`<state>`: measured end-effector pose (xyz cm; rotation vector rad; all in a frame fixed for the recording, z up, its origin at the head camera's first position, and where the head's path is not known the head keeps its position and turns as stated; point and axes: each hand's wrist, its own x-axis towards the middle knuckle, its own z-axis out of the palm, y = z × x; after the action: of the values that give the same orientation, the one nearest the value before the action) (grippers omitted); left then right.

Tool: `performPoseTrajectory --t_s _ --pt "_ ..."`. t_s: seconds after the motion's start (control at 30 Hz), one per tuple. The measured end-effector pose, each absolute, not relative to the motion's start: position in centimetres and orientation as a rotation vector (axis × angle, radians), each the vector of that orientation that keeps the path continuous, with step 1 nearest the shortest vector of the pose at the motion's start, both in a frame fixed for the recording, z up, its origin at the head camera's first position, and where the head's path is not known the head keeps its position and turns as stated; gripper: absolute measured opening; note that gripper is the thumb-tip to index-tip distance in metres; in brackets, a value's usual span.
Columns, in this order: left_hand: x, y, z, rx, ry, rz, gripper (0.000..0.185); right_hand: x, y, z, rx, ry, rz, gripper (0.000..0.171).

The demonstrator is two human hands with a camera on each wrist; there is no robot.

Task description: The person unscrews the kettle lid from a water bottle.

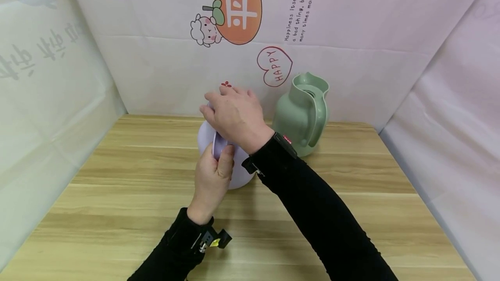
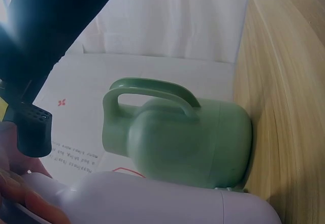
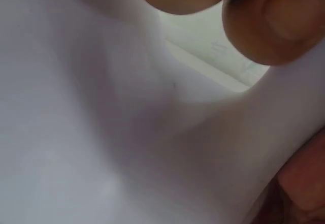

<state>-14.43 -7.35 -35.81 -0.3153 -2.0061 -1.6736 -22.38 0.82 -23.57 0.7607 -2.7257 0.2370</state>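
A lilac thermos jug (image 1: 242, 179) stands on the table, its body partly covered by both hands. My left hand (image 1: 212, 177) grips its handle (image 1: 218, 145), with the thumb lying along the near side. Over the jug's top is my right hand (image 1: 238, 116), fingers bent down around the upper part; the mouth and any lid are hidden beneath it. In the left wrist view the lilac jug (image 2: 152, 201) lies along the bottom, with fingers (image 2: 43, 206) at its handle. The right wrist view is filled by the blurred lilac handle area (image 3: 193, 132) and fingers (image 3: 274, 26).
Just right of and behind the lilac jug, a green thermos jug (image 1: 294, 120) stands upright, handle facing right and near. The wooden table (image 1: 129, 185) ends at a white printed cloth (image 1: 351, 77) at the back, with similar cloth on both sides.
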Motion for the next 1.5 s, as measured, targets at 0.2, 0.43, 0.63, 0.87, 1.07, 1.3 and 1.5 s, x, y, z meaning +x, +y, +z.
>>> performPoseTrajectory --t_s 0.2,0.43,0.63,0.87,1.07,1.3,1.5 --pt "-14.4 -7.3 -35.8 -0.316 -2.007 -1.662 0.026 -22.8 1.1 -23.7 0.857 -2.688 0.300 0.040" --pt "-14.4 -7.3 -35.8 -0.321 -2.002 -1.664 0.025 -23.1 1.3 -23.8 0.917 -2.687 0.393 0.037" --pt "-14.4 -7.3 -35.8 -0.334 -1.995 -1.661 0.024 -23.2 1.5 -23.8 0.957 -2.652 0.415 0.036" --pt "-14.4 -7.3 -35.7 -0.343 -1.991 -1.658 0.025 -23.4 1.6 -23.9 1.004 -2.621 0.443 0.034" --pt "-14.4 -7.3 -35.7 -0.338 -1.989 -1.669 0.025 -23.5 1.6 -24.0 1.019 -2.609 0.447 0.033" --pt "-14.4 -7.3 -35.7 -0.341 -1.990 -1.678 0.026 -23.5 1.5 -24.0 1.047 -2.587 0.447 0.029" --pt "-14.3 -7.3 -35.7 -0.336 -1.995 -1.682 0.026 -23.5 1.5 -24.0 1.060 -2.566 0.450 0.025"
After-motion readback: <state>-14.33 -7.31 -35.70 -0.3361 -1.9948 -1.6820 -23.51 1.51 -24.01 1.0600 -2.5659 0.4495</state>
